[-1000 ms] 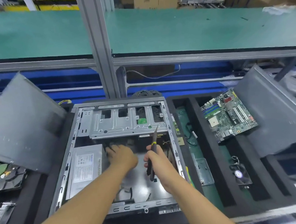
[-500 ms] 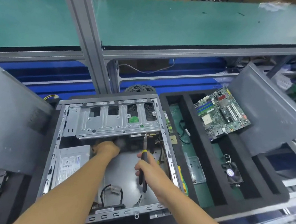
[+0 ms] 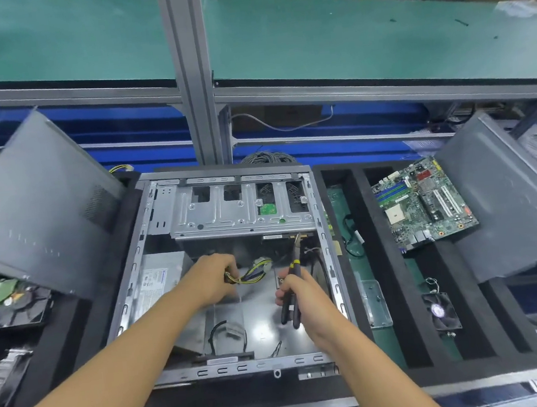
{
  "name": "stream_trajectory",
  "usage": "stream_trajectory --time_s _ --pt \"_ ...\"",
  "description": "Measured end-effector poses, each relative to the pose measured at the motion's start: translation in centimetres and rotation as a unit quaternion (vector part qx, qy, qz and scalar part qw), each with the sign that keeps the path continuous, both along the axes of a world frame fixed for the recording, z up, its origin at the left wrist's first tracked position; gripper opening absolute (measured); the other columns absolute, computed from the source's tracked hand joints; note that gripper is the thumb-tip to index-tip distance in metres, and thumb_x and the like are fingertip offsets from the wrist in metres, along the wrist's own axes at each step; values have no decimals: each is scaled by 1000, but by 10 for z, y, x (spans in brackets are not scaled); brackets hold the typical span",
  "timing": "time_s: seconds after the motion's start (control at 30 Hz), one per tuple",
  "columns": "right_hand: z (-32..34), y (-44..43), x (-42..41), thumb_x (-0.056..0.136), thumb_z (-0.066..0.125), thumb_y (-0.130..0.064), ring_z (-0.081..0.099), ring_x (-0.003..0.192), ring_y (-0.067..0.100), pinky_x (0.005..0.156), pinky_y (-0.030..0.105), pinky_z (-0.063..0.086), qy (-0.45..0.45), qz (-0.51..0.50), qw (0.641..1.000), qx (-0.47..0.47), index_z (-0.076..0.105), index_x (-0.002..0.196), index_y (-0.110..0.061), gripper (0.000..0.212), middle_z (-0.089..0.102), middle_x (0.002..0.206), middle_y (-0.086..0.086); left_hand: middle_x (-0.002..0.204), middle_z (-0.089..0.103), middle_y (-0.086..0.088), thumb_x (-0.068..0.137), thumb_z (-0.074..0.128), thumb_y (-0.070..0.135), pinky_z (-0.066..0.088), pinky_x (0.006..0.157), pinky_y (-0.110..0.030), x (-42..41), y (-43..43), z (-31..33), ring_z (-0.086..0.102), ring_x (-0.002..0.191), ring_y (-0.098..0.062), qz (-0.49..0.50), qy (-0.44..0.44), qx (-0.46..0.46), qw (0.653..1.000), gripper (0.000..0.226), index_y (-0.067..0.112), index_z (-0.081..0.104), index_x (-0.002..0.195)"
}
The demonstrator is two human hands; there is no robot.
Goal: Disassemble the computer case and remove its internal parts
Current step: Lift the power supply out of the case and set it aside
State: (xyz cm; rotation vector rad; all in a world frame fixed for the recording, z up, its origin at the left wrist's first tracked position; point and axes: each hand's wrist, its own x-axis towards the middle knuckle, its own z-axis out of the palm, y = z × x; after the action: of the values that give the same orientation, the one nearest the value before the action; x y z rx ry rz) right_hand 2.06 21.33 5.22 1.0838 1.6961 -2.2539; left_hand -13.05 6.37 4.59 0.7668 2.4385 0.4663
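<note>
A black foam workbench tray [image 3: 405, 305] carries an open grey metal computer case [image 3: 229, 220] at its centre. A green motherboard [image 3: 424, 203] and small black fan [image 3: 441, 311] lie to the right. A grey metal side panel [image 3: 506, 200] leans at the right end.

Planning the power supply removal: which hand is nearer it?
Left. The left hand grips cables just right of the power supply; the right hand, holding pliers, is farther right.

Bright overhead light, curved soft edges
</note>
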Motion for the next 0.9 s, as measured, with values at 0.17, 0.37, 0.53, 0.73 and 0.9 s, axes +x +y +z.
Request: stream_trajectory --time_s 0.17,0.37,0.53,0.73,0.9 --pt "11 -2 0 93 46 -7 58 74 23 61 34 53 3 -1 998 -67 59 114 -10 24 57 84 8 99 64 6 87 72 12 42 79 -23 -5 5 1 58 91 -13 -32 14 5 999 15 26 67 90" --pt "19 -10 -2 92 45 -10 60 77 30 73 47 54 24 23 988 -148 61 119 -1 32 63 89 15 114 68 -2 95 61 13 44 87 -29 -16 11 3 58 99 -19 -123 0 -38 992 25 20 70 118" --pt "20 -14 -3 92 44 -12 60 82 33 81 52 53 29 32 983 -176 62 119 -1 35 61 92 16 88 68 8 94 61 11 44 75 -27 -31 12 13 58 84 -15 -173 -32 -74 982 15 22 71 96" --pt "23 -16 -2 95 41 -8 59 81 29 79 49 52 12 58 992 -108 58 129 1 39 61 90 13 72 63 19 95 56 9 45 72 -27 -53 18 37 58 76 -12 -290 -49 -149 944 26 30 63 80" --pt "37 2 2 84 55 -20 60 85 27 77 43 54 -9 195 978 -74 59 131 -4 50 63 98 11 97 74 14 93 54 -1 53 81 -28 -79 3 53 63 76 -6 -287 -133 -101 943 35 29 70 98"
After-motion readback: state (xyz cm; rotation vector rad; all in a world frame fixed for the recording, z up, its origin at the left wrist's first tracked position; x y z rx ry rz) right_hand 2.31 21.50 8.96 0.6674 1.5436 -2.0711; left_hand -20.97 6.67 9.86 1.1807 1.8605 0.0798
